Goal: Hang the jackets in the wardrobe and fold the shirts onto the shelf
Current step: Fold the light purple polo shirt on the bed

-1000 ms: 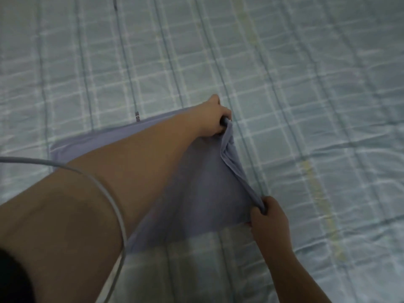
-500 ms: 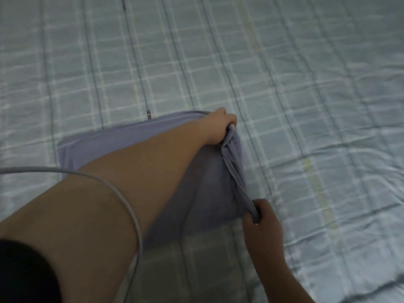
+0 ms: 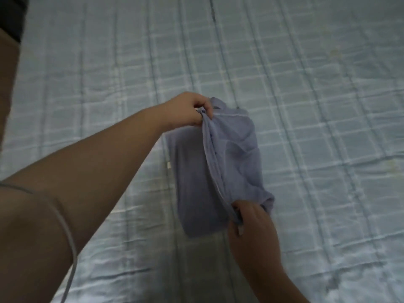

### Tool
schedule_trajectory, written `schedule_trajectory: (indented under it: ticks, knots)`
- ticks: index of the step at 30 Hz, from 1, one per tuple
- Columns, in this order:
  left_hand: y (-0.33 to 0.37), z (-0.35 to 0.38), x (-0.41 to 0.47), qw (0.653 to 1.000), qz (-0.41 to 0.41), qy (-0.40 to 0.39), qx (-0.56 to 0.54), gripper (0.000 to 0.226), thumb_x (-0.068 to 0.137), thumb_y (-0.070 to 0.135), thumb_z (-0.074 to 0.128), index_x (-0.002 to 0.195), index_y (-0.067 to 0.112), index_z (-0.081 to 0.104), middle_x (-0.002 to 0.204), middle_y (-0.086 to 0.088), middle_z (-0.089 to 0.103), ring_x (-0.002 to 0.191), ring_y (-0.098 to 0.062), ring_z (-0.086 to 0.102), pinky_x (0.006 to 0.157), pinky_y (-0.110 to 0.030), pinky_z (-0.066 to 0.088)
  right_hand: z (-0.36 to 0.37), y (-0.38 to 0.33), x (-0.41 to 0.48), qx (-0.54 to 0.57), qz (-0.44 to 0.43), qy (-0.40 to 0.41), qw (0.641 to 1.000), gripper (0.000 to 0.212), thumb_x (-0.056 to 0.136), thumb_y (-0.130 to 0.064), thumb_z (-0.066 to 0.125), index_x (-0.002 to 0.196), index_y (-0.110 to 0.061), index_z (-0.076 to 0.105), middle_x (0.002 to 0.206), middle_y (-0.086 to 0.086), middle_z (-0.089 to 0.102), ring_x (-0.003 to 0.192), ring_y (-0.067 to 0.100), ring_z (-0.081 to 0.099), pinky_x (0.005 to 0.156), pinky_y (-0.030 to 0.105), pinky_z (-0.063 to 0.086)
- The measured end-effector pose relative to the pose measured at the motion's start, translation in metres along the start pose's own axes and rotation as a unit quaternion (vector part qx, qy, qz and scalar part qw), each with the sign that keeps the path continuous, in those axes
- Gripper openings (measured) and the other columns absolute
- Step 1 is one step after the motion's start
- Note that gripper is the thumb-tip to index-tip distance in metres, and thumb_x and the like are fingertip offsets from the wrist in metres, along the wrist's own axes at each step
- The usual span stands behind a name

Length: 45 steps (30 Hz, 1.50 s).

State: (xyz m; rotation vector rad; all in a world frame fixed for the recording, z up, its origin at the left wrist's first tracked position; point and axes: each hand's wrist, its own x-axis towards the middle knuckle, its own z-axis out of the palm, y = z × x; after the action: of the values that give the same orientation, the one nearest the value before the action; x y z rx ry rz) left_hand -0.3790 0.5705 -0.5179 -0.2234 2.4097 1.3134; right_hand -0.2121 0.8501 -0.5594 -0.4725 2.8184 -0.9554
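Note:
A lavender-blue shirt lies partly folded on the bed, narrow and long, its right side doubled over. My left hand pinches the far end of the folded edge and holds it slightly off the bed. At the near end of that same edge, my right hand grips the fabric. The edge runs taut between both hands. No jacket, wardrobe or shelf is in view.
A pale blue checked bedsheet, wrinkled, covers the whole bed around the shirt. A thin grey cable hangs across my left upper arm at the lower left. A dark shape fills the top left corner.
Both hands have carried the gripped edge over towards the left, folding the shirt narrower. The camera has swung, so the shirt now sits right of my left arm.

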Motion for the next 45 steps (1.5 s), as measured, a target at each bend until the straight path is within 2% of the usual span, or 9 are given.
schedule_trajectory:
  ticks: [5,8,12,18,21,26,29,35,45]
  knots:
    - [-0.097,0.005,-0.032,0.947,-0.179,0.047,-0.262,0.039,0.081,-0.019,0.037,0.09,0.004,0.067,0.093,-0.015,0.06,0.085,-0.028,0.06,0.067,-0.029,0.053,0.084,-0.031,-0.021,-0.102,-0.07,-0.12,0.985,0.019,0.071,-0.032,0.055,0.089,-0.027,0.057,0.08,-0.004,0.06,0.077,0.025,0.06,0.062,0.039,0.049]
    - [-0.135,0.026,-0.032,0.888,-0.207,0.085,-0.401,0.022,0.084,-0.002,0.053,0.096,0.008,0.069,0.099,-0.013,0.064,0.099,-0.031,0.06,0.085,-0.042,0.048,0.117,-0.029,-0.029,-0.159,-0.079,-0.181,0.967,0.026,0.074,-0.034,0.057,0.098,-0.028,0.059,0.087,-0.005,0.061,0.082,0.024,0.06,0.069,0.041,0.051]
    - [-0.156,0.043,-0.031,0.962,-0.11,0.156,-0.195,0.054,0.079,0.017,0.082,0.126,0.014,0.055,0.116,-0.002,0.058,0.11,-0.018,0.057,0.094,-0.027,0.046,0.127,-0.032,-0.032,-0.178,-0.066,-0.168,0.967,0.03,0.077,-0.035,0.049,0.102,-0.026,0.061,0.088,-0.003,0.062,0.08,0.025,0.059,0.067,0.04,0.052]
    - [-0.145,0.058,-0.027,0.966,-0.055,0.24,-0.08,0.056,0.085,0.01,0.072,0.135,0.005,0.048,0.129,-0.014,0.054,0.11,-0.016,0.051,0.086,-0.013,0.035,0.111,-0.036,-0.032,-0.132,-0.078,-0.205,0.967,0.032,0.072,-0.03,0.05,0.103,-0.028,0.059,0.089,-0.006,0.059,0.083,0.022,0.058,0.067,0.036,0.05]
    - [-0.14,0.062,-0.035,0.961,-0.057,0.268,-0.028,0.052,0.088,0.01,0.065,0.137,0.005,0.049,0.13,-0.023,0.047,0.107,-0.022,0.051,0.098,-0.025,0.04,0.088,-0.025,-0.023,-0.067,-0.091,-0.202,0.973,0.04,0.062,-0.024,0.044,0.098,-0.024,0.062,0.09,-0.002,0.06,0.085,0.024,0.058,0.07,0.036,0.051]
    - [-0.117,0.106,-0.068,0.922,0.043,0.329,0.202,0.051,0.08,0.016,0.049,0.127,-0.003,0.058,0.137,-0.034,0.048,0.126,-0.05,0.046,0.109,-0.053,0.038,0.048,0.027,0.027,-0.08,-0.058,-0.04,0.994,0.04,0.071,-0.018,0.047,0.105,-0.009,0.067,0.11,0.012,0.063,0.101,0.033,0.057,0.09,0.041,0.045]
    - [-0.098,0.166,-0.101,0.925,0.114,0.283,0.227,0.048,0.082,0.019,0.051,0.126,0.001,0.059,0.141,-0.029,0.048,0.134,-0.044,0.039,0.113,-0.05,0.031,0.035,0.055,0.044,-0.098,-0.082,-0.027,0.991,0.042,0.076,-0.013,0.051,0.116,-0.004,0.062,0.126,0.016,0.056,0.115,0.032,0.05,0.102,0.042,0.04]
    - [-0.122,0.242,-0.156,0.95,0.11,0.161,0.244,0.052,0.083,0.039,0.062,0.129,0.014,0.057,0.146,-0.013,0.049,0.137,-0.034,0.039,0.11,-0.05,0.039,0.013,0.102,0.02,-0.134,-0.136,-0.115,0.975,0.035,0.07,-0.017,0.059,0.104,-0.008,0.062,0.108,0.012,0.057,0.094,0.034,0.053,0.082,0.045,0.046]
    - [-0.137,0.233,-0.204,0.941,0.068,0.235,0.236,0.014,0.088,0.01,0.067,0.1,0.014,0.073,0.107,-0.011,0.064,0.093,-0.033,0.056,0.083,-0.041,0.048,0.003,0.133,0.012,-0.035,-0.127,-0.121,0.984,0.02,0.077,-0.011,0.05,0.085,-0.007,0.068,0.087,0.009,0.054,0.086,0.027,0.048,0.075,0.031,0.038]
